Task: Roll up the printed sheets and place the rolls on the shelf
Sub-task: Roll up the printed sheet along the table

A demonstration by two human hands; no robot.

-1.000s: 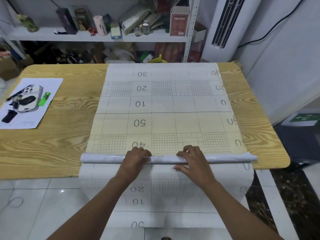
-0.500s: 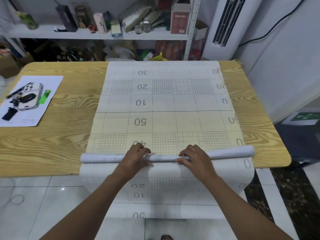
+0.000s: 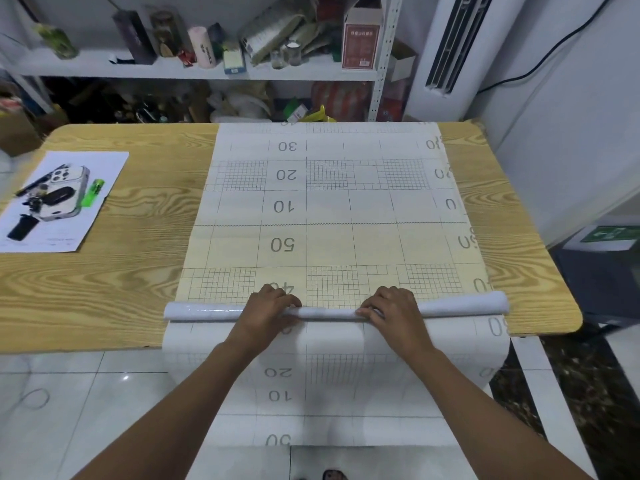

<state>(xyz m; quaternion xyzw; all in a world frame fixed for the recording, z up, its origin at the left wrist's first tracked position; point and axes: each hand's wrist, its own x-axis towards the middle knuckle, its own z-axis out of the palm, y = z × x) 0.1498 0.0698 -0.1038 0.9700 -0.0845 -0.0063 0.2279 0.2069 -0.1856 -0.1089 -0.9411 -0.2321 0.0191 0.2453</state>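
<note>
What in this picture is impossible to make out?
Head view throughout.
Number beside the roll: half covered by the left hand.
Print inside the roll: hidden by its own wraps.
Far end of the sheet: drops behind the table edge.
Lettering on the red box on the shelf: too small.
Items below that shelf: dark, jumbled.

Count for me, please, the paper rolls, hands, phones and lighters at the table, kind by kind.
paper roll: 1
hands: 2, left hand and right hand, each with its grip on the roll
phone: 1
green lighter: 1
Total: 5
</note>
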